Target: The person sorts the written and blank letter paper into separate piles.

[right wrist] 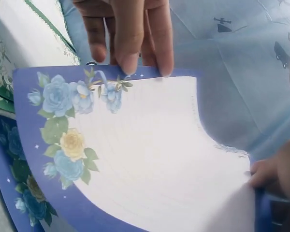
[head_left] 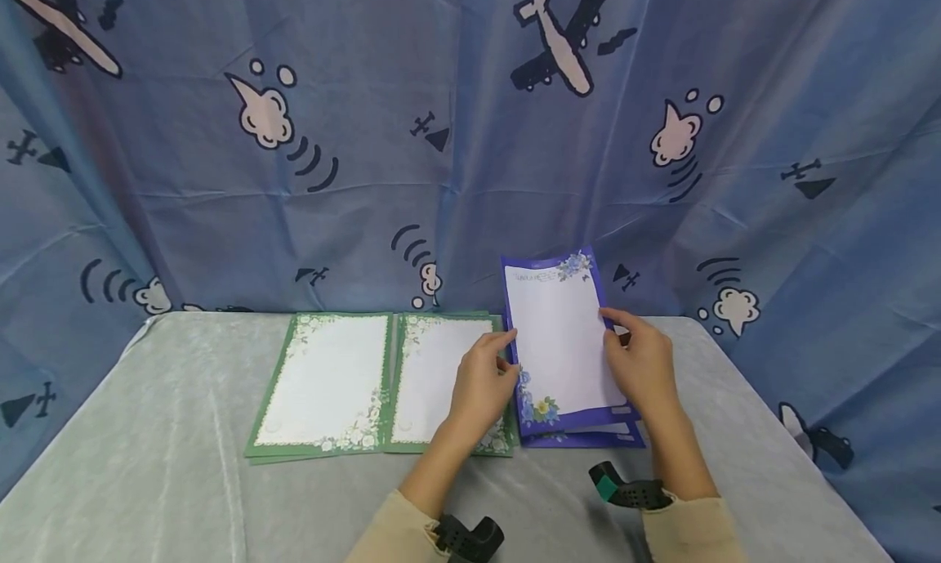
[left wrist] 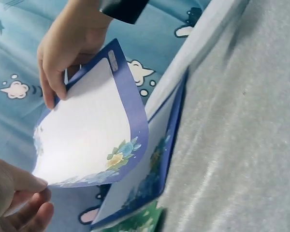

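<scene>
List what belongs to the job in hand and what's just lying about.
Belongs to the job:
- Purple-bordered sheet, held up
- Purple-bordered paper beneath it, probably

Lying about or backdrop, as far as I can judge:
- Green-bordered papers, side by side
- Grey tablecloth
- Blue patterned curtain

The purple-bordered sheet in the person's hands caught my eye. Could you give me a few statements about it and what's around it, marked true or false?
1. The left hand and the right hand both hold the purple-bordered sheet. True.
2. The held sheet lies flat on the table. False: it is raised and bowed, as the wrist views show.
3. Another purple-bordered sheet shows below the held one. True.
4. Green-bordered sheets lie on the table, to the left of the purple-bordered ones in the head view. True.
5. The background is plain red. False: the curtain is blue, printed with airplanes.
</scene>
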`<state>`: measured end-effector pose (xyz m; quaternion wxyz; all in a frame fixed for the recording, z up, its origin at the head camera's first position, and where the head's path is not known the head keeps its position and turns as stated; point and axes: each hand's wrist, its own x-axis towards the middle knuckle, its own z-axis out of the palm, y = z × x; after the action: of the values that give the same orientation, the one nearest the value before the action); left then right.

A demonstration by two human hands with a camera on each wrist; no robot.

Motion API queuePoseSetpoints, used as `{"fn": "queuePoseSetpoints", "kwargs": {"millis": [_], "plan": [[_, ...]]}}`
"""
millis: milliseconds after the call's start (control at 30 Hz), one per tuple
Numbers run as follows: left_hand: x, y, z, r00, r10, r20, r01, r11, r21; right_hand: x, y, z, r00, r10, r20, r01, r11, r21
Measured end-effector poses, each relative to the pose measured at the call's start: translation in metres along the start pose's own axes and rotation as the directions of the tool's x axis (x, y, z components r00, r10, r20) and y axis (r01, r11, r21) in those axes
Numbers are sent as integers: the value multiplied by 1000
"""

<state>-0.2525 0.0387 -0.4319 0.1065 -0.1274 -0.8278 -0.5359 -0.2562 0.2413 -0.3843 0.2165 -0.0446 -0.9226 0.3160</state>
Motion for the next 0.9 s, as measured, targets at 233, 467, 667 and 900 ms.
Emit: {"fn": "queuePoseSetpoints", "kwargs": {"millis": [233, 467, 667, 900], "plan": [[-1, -9, 5, 999, -43, 13, 44, 998, -37, 3, 6, -4, 991, 12, 136, -7, 999, -35], [-1, -20, 14, 997, -61, 45, 60, 998, 10, 5, 19, 0, 976, 9, 219, 6, 998, -69], [-2, -28, 17, 997, -60, 47, 55, 993, 100, 7, 31, 6, 974, 0, 226, 22, 995, -95], [-3, -36, 23, 994, -50, 94, 27, 972, 236, 9, 43, 14, 968, 1, 252, 29, 993, -113]]}}
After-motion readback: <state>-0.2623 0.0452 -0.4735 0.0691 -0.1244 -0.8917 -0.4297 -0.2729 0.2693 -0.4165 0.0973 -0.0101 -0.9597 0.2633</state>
